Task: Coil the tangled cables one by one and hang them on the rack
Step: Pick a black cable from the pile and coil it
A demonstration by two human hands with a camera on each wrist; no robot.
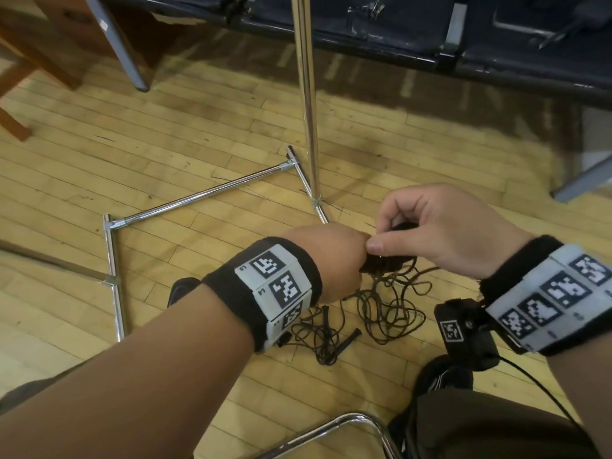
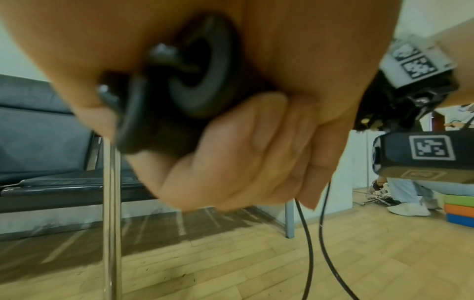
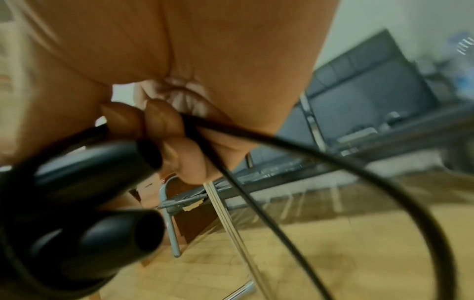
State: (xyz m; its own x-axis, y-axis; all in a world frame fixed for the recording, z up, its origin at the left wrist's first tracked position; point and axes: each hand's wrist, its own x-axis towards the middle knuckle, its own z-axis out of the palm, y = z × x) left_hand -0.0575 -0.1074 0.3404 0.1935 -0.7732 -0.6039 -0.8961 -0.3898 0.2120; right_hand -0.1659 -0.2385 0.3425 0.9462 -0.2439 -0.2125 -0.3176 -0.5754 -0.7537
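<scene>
Above the floor (image 1: 99, 167), just in front of the rack (image 1: 308, 94) pole, my left hand (image 1: 328, 260) grips the coiled cable (image 1: 384, 265) while my right hand (image 1: 440, 223) pinches its top. Loose cable hangs straight down to the tangle (image 1: 381, 313) below both hands.

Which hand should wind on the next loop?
Right. The left hand grips the coil and anchors it, while the right hand pinches the cable that trails to the floor.
</scene>
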